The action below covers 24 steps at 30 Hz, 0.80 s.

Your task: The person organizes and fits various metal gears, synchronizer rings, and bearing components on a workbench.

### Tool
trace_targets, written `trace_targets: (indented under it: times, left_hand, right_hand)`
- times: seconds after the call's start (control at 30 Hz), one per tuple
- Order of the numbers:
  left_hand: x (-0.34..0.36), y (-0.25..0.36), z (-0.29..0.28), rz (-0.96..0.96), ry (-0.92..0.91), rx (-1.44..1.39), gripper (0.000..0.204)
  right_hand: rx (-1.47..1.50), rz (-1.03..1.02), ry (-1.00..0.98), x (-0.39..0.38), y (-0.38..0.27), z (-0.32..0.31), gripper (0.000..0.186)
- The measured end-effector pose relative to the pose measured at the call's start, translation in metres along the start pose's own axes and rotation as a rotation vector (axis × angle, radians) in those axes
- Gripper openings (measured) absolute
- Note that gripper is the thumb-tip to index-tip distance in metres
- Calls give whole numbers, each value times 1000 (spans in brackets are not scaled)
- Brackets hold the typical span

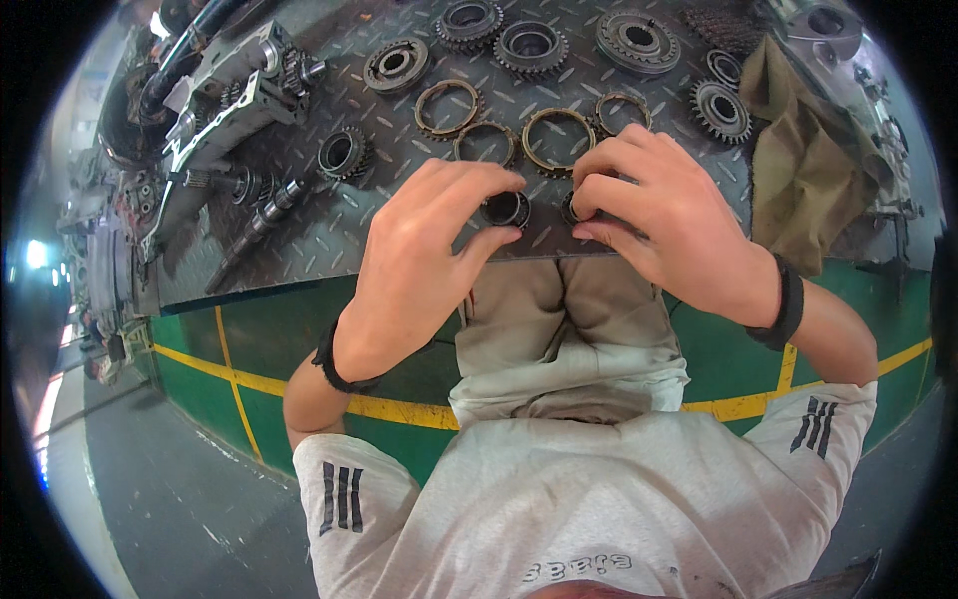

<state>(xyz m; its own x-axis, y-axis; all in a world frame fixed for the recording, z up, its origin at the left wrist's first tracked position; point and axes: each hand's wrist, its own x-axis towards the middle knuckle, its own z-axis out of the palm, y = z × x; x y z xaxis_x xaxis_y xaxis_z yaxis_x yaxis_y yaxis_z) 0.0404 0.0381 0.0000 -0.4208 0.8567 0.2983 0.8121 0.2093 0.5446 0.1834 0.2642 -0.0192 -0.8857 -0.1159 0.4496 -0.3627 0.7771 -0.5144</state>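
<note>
My left hand [419, 250] has thumb and fingers around a small dark metal ring [505, 208] near the front edge of the patterned steel plate [289, 270]. My right hand [669, 215] curls round a similar small dark part [570, 208], mostly hidden by its fingers. Just beyond both hands lie brass-coloured toothed rings [559, 172], several in all. A toothed gear [339, 155] rests left of my left hand.
Several gears [529, 45] line the back of the plate, with two more [720, 112] at right beside an olive cloth [798, 170]. At left stand a metal housing [230, 100], a shaft [254, 230] and dark tubing. A green floor [249, 399] with yellow lines shows below.
</note>
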Motion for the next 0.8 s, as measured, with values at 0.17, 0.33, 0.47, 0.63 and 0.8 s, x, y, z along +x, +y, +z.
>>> trace_targets:
  times: [0.17, 0.33, 0.47, 0.63, 0.8]
  left_hand:
    - [-4, 2, -2, 22, -41, 42, 43]
    - [-4, 2, 1, 66, -48, 84, 41]
    - [1, 9, 6, 19, -69, 43, 33]
    - [6, 17, 5, -26, -108, 37, 25]
    - [4, 15, 4, 156, -149, 146, 21]
  right_hand:
    - [-53, 15, -10, -4, 2, 0, 22]
    - [-140, -140, 7, -8, 0, 4, 17]
    - [-229, -135, -7, -20, -6, 2, 20]
    - [-248, -40, -24, -28, -3, -11, 17]
    - [-255, -53, -50, -28, 0, -13, 16]
